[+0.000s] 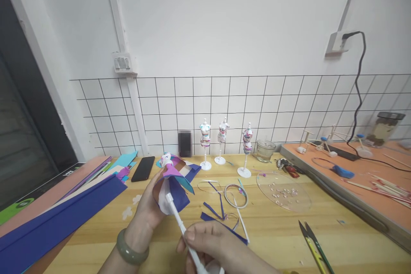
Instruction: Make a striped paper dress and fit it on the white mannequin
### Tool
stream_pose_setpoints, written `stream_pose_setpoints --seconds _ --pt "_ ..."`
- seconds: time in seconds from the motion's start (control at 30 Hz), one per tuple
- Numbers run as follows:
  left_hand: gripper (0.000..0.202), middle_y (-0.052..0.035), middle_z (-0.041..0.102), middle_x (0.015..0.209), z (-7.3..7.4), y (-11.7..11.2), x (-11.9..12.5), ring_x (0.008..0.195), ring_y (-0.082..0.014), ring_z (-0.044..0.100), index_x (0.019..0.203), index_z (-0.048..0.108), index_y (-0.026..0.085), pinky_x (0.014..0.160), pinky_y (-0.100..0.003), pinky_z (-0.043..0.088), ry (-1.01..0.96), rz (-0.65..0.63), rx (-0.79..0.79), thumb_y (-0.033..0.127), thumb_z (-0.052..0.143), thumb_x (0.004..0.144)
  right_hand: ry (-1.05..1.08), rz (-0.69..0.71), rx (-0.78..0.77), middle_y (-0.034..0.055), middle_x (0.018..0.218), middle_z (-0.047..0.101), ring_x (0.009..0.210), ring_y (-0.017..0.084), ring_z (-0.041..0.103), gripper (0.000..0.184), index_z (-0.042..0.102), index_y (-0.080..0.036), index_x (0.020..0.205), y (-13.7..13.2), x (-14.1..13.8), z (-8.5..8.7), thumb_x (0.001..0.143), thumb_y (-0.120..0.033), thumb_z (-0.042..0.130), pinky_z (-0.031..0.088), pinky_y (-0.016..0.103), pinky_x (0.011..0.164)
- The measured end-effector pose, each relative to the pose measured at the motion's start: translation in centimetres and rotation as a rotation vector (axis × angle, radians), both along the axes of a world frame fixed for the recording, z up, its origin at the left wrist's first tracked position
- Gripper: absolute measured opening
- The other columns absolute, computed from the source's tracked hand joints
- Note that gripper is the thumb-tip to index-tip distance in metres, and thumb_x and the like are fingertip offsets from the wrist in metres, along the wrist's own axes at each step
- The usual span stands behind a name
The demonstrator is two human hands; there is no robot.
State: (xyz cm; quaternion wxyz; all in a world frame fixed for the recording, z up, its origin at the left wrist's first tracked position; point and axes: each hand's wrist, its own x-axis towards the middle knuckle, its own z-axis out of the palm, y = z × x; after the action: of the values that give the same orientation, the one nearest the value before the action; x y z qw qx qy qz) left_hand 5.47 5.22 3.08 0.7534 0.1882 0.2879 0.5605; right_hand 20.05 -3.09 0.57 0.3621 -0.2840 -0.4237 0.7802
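Observation:
My left hand is closed around a small dress-form mannequin, tilted, with a skirt of purple, blue and brown paper pieces. Between the thumb and fingers of my right hand is a white stand rod. Its upper end meets the underside of the skirt; whether it is seated inside the mannequin I cannot tell. Part of a white base shows below my right hand. A green bangle circles my left wrist. Dark blue paper strips lie just beyond my right hand.
Three mini mannequins on stands line the back. A tape roll, a clear dish of beads and thread snips lie rightward, beside an orange-topped board. Coloured paper sheets and a phone are left.

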Motion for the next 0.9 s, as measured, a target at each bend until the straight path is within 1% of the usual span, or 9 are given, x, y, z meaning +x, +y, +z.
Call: stream_pose_setpoints --seconds 0.1,0.2,0.37,0.47,0.57,0.63,0.73,0.8,0.9 --pt "0.01 -0.0034 0.072 0.064 0.1 -0.1 0.3 0.059 -0.018 0.067 0.08 0.066 0.015 0.059 -0.027 0.054 0.006 0.0 0.008 0.024 0.06 0.077 0.008 -0.092 0.008 -0.0027 0.037 0.056 0.028 0.005 0.044 0.036 0.048 -0.016 0.063 0.3 0.0 -0.1 0.055 -0.039 0.075 0.023 0.013 0.031" --pt "0.008 -0.0009 0.069 0.057 0.0 -0.1 0.3 0.051 -0.0162 0.064 0.074 0.064 0.016 0.051 -0.025 0.052 0.02 0.014 0.011 0.024 0.063 0.074 0.034 -0.101 0.041 -0.0032 0.043 0.061 0.03 0.008 0.05 0.036 0.042 -0.02 0.072 0.2 0.5 0.4 0.057 -0.028 0.074 0.03 0.013 0.033" --pt "0.011 0.0026 0.063 0.048 -0.5 0.5 -0.3 0.04 -0.0145 0.059 0.065 0.06 0.018 0.042 -0.025 0.048 0.046 0.033 0.013 0.024 0.063 0.073 0.054 -0.044 0.131 0.0008 0.062 0.064 0.055 0.011 0.063 0.026 0.055 -0.013 0.081 -0.8 1.9 2.5 0.066 -0.027 0.071 0.047 0.021 0.053" --pt "0.009 0.0035 0.063 0.048 -0.6 0.8 -0.3 0.041 -0.0145 0.059 0.068 0.061 0.019 0.042 -0.025 0.048 0.052 0.062 0.026 0.023 0.059 0.076 0.087 0.041 0.105 0.0007 0.078 0.064 0.071 0.01 0.063 0.047 0.056 -0.014 0.097 -1.7 2.4 3.5 0.056 -0.014 0.079 0.048 0.022 0.067" --pt "0.011 0.0035 0.063 0.049 -0.4 0.6 0.0 0.04 -0.0132 0.058 0.07 0.061 0.018 0.042 -0.024 0.047 0.045 0.067 0.039 0.022 0.056 0.078 0.01 0.011 0.13 -0.0017 0.084 0.061 0.074 0.009 0.061 0.059 0.056 -0.018 0.102 -2.0 2.5 3.6 0.05 -0.003 0.079 0.048 0.021 0.067" --pt "0.013 0.0016 0.064 0.051 -0.1 0.4 0.3 0.043 -0.014 0.059 0.07 0.062 0.017 0.044 -0.024 0.048 0.046 0.057 0.037 0.023 0.055 0.08 -0.101 -0.084 0.213 -0.0006 0.087 0.06 0.07 0.01 0.06 0.053 0.057 -0.019 0.104 -1.9 2.5 3.3 0.057 -0.011 0.077 0.048 0.019 0.059" --pt "0.017 0.0003 0.066 0.054 0.0 -0.1 0.8 0.047 -0.0146 0.061 0.069 0.063 0.017 0.048 -0.025 0.05 0.061 0.056 0.022 0.027 0.055 0.081 -0.227 -0.177 0.343 0.0018 0.084 0.059 0.068 0.012 0.058 0.04 0.057 -0.02 0.106 -1.8 2.7 3.1 0.07 -0.032 0.071 0.042 0.015 0.044" --pt "0.019 -0.0003 0.066 0.054 0.1 -0.3 1.1 0.047 -0.0154 0.061 0.069 0.063 0.017 0.049 -0.027 0.051 0.074 0.046 0.01 0.03 0.056 0.081 -0.249 -0.17 0.407 0.0021 0.076 0.06 0.066 0.012 0.057 0.036 0.056 -0.019 0.104 -1.8 2.9 3.2 0.076 -0.04 0.064 0.039 0.015 0.041" --pt "0.023 -0.0016 0.064 0.053 0.2 -0.7 1.5 0.046 -0.0168 0.06 0.068 0.063 0.016 0.049 -0.029 0.05 0.085 0.023 -0.003 0.035 0.056 0.08 -0.213 -0.122 0.449 0.0007 0.068 0.061 0.056 0.009 0.056 0.032 0.054 -0.018 0.101 -1.9 3.0 3.7 0.081 -0.043 0.058 0.037 0.014 0.042"
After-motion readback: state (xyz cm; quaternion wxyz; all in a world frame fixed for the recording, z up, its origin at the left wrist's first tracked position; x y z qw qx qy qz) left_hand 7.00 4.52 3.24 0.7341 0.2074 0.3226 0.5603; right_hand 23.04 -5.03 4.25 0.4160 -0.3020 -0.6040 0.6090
